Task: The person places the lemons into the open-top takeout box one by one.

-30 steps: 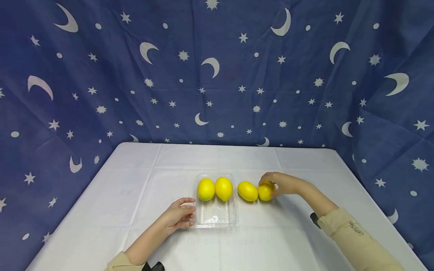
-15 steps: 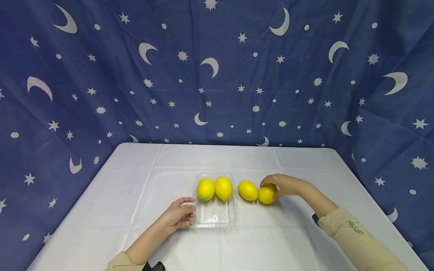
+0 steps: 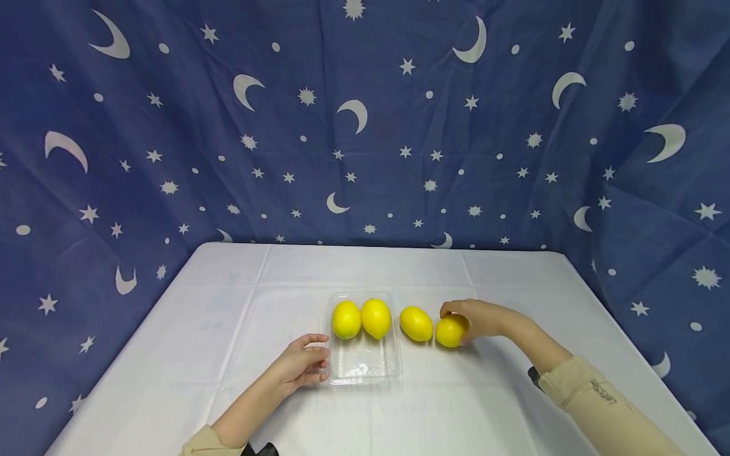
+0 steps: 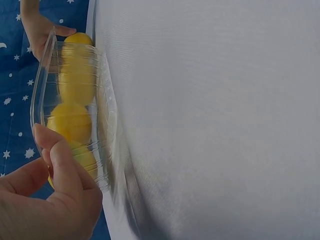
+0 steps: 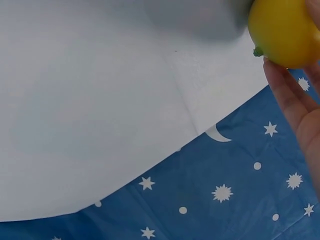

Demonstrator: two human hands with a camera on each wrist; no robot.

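Observation:
A clear plastic tray [image 3: 365, 367] holds a left lemon [image 3: 346, 320] and a right lemon [image 3: 376, 318] side by side in its far half. My left hand [image 3: 304, 362] grips the tray's left edge; in the left wrist view its bent fingers [image 4: 62, 162] and thumb meet at the rim. Just right of the tray, a third lemon [image 3: 416, 323] lies on the table. To the right of that one, my right hand [image 3: 481, 318] holds another lemon [image 3: 452, 330] close over the tabletop. The right wrist view shows the green stem end of this held lemon [image 5: 285, 32], fingers below it.
A white cloth [image 3: 274, 266] covers the table. Behind and beside it hangs a blue curtain [image 3: 399, 126] with pale moons and stars.
My right hand has shifted slightly toward me and right with its lemon, opening a small gap from the neighbouring one. The left hand and tray stay put.

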